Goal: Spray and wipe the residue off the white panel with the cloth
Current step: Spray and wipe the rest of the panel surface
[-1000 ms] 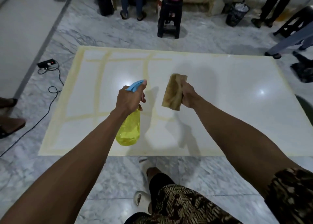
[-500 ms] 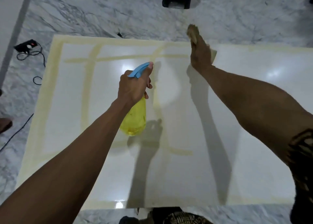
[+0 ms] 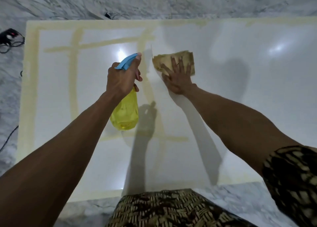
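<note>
No text, label, brand or number can be read on anything here.

Both bare arms are reaching forward and down from the lower corners of the view. The left hand [image 3: 122,80] is curling round the neck of the spray bottle [image 3: 126,112], its forefinger lying stretched along the blue trigger head, the wrist held straight. The right hand [image 3: 178,77] is lying flat, palm down, fingers [image 3: 174,62] straight and spread, pressing on the cloth [image 3: 189,57], while the right forearm is angling in from the right
</note>
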Tool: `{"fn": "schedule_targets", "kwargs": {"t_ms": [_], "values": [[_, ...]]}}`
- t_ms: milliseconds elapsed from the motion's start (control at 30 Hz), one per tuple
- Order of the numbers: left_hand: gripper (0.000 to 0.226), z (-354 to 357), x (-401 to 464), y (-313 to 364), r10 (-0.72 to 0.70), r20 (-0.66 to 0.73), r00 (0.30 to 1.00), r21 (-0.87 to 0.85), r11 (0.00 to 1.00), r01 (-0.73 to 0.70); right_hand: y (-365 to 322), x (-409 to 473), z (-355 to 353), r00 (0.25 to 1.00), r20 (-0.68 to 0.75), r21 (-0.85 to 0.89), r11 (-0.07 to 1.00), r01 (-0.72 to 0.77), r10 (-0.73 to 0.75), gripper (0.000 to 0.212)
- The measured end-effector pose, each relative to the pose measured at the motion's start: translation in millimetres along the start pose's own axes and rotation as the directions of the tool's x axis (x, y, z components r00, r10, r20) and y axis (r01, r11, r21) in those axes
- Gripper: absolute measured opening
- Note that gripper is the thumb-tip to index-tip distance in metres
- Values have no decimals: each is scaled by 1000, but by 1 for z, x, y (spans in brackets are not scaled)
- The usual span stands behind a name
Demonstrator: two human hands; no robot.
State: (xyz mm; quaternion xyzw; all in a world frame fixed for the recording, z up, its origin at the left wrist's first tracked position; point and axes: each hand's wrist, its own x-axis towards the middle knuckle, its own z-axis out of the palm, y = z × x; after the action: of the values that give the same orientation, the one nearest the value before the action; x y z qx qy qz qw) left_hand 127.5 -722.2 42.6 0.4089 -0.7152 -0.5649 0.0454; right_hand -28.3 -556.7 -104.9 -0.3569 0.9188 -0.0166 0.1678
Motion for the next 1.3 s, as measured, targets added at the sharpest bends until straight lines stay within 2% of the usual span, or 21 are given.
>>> {"fn": "schedule_targets", "kwargs": {"t_ms": [100,300,433,633,733,800,867,933,1000,1067,1100,1200,1300], "values": [[41,0,-24,-6,3,6,1000,5,1000,-3,0,-48,23,1000,6,-8,1000,-9,9,55],[42,-3,-88,-31,8,35,999,-3,1000,-7,-23,-165,51,997,63,73,996,-41,36,57],[63,-12,-139,-55,-18,35,999,-1,1000,18,-52,-238,68,985,157,80,993,-83,69,58],[62,-32,-210,-83,-21,29,999,18,1000,20,-122,-327,88,942,332,138,985,-107,56,55],[64,-42,-232,-87,4,25,1000,17,1000,-4,-143,-349,66,893,449,160,982,-104,21,53],[62,-49,-242,-86,21,23,1000,8,1000,-21,-144,-350,40,848,528,254,962,-98,-53,51],[61,-54,-245,-82,36,19,999,0,999,-36,-135,-338,12,839,541,458,857,-238,-56,54],[60,-60,-246,-73,53,13,999,-18,998,-52,-119,-320,-15,866,500,622,690,-370,13,67],[60,-65,-241,-62,77,5,997,-37,996,-77,-101,-297,-40,901,430,778,482,-403,59,70],[61,-71,-234,-50,93,-7,996,-56,994,-94,-88,-276,-62,927,362,891,257,-375,96,61],[61,-73,-229,-45,101,-10,995,-60,993,-102,-84,-264,-72,937,329,921,179,-346,118,57],[59,-78,-207,-32,114,-11,993,-72,991,-115,-77,-223,-87,933,292,946,84,-314,208,59],[62,-77,-179,-19,107,-10,994,-69,992,-108,-74,-178,-90,915,306,924,147,-352,264,72]]}}
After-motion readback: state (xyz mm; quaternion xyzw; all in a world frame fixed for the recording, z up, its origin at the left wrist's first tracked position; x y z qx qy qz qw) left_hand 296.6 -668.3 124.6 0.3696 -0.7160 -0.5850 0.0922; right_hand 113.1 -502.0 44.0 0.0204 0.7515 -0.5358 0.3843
